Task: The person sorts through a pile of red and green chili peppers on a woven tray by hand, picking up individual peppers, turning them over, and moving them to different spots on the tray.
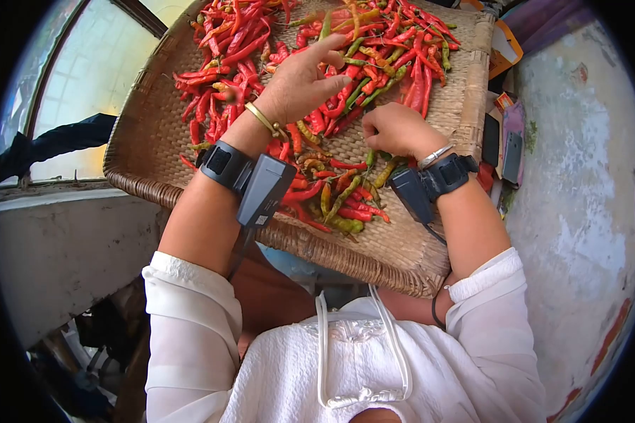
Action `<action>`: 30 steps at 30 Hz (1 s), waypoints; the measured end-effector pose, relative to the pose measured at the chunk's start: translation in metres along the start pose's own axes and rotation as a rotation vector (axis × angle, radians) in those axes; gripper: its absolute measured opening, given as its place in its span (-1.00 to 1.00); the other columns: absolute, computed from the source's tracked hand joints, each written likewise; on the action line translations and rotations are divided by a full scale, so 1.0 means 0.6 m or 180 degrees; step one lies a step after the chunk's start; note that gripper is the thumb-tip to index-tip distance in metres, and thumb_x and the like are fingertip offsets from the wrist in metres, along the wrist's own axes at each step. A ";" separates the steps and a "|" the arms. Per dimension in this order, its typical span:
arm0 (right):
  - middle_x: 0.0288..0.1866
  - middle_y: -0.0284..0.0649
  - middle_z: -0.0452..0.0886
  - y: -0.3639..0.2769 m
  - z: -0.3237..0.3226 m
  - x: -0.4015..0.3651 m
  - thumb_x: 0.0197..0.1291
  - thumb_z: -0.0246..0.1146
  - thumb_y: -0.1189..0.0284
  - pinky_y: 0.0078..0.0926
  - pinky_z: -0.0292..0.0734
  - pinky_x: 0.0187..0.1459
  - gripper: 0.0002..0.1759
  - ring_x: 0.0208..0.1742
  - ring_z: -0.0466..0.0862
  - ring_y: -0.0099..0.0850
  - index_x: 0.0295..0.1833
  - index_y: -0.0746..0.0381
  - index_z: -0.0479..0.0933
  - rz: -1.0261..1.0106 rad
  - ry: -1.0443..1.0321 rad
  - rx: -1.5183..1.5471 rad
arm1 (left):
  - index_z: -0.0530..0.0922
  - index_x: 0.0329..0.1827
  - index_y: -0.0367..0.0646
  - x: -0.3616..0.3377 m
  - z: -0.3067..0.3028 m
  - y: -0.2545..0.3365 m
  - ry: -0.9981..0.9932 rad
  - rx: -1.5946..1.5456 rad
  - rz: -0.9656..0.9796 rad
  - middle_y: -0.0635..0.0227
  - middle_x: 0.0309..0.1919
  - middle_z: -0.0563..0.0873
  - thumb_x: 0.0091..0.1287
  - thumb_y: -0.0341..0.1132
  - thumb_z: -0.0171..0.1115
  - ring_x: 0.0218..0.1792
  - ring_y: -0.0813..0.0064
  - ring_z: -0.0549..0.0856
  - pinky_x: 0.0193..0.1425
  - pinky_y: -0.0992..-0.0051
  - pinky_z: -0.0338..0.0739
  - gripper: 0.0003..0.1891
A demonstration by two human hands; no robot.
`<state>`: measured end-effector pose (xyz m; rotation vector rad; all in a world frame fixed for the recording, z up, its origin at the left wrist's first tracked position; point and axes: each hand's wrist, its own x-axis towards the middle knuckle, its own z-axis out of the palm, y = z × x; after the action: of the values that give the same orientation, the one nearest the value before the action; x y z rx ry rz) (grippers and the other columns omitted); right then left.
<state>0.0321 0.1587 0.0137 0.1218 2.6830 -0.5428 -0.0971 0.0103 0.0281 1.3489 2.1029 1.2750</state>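
Red peppers (243,42), with some green and yellowish ones among them, lie spread in a large woven basket tray (466,77). Over the middle of the peppers is my left hand (303,81), its thumb and fingers apart and nothing visible between them. My right hand (395,130) is to its right with the fingers curled in; what they hold, if anything, is hidden. A smaller group of mixed peppers (339,194) lies in the near part of the tray, below both hands. Each wrist carries a bracelet and a strapped dark device.
A window (85,70) with dark cloth (63,144) hanging across it is at the left. To the right stands a pale, worn wall (571,162), with a phone-like object (513,156) and packages beside the tray. The tray's near rim lies close to my body.
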 end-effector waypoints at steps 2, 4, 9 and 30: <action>-0.49 -0.17 0.56 0.003 -0.014 -0.005 -0.13 0.23 0.43 -0.38 0.43 -0.35 -0.87 -0.40 0.57 -0.30 -0.43 0.25 0.52 -0.0139 0.0115 0.0476 | 0.46 0.06 -0.12 -0.014 0.024 -0.016 -0.0649 0.1503 0.0064 0.29 -0.06 0.53 0.09 -0.32 0.23 -0.26 0.46 0.61 -0.20 0.44 0.53 -0.59; -0.54 -0.31 0.54 -0.001 -0.033 -0.015 -0.07 0.21 0.47 -0.55 0.38 -0.42 -0.88 -0.50 0.49 -0.54 -0.43 0.30 0.49 -0.0331 0.0167 0.1302 | 0.55 -0.15 -0.09 -0.029 0.040 -0.016 -0.1120 0.2379 -0.0113 0.25 -0.19 0.54 0.02 -0.33 0.18 -0.25 0.23 0.61 -0.21 0.29 0.53 -0.71; -0.44 -0.36 0.58 -0.006 -0.066 -0.029 0.10 0.18 0.46 -0.73 0.40 -0.44 -0.84 -0.37 0.56 -0.65 -0.20 0.26 0.53 -0.0200 0.0502 0.3169 | 0.56 -0.25 -0.11 -0.031 0.047 -0.013 -0.1216 0.2613 -0.0222 0.26 -0.24 0.52 0.04 -0.33 0.18 -0.25 0.26 0.61 -0.21 0.30 0.53 -0.80; -0.14 -0.08 0.36 0.002 0.020 0.009 -0.02 0.11 0.57 -0.25 0.53 -0.26 -0.78 -0.22 0.57 -0.17 -0.18 0.16 0.43 -0.0268 0.1115 -0.0964 | 0.61 -0.42 -0.17 -0.051 0.070 0.005 -0.2760 0.1491 0.0164 0.15 -0.49 0.63 -0.03 -0.22 0.25 -0.36 0.15 0.62 -0.27 0.25 0.49 -0.79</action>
<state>0.0319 0.1549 0.0010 0.0190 3.0866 -0.1410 -0.0520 0.0060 0.0025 1.7199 1.7467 0.0923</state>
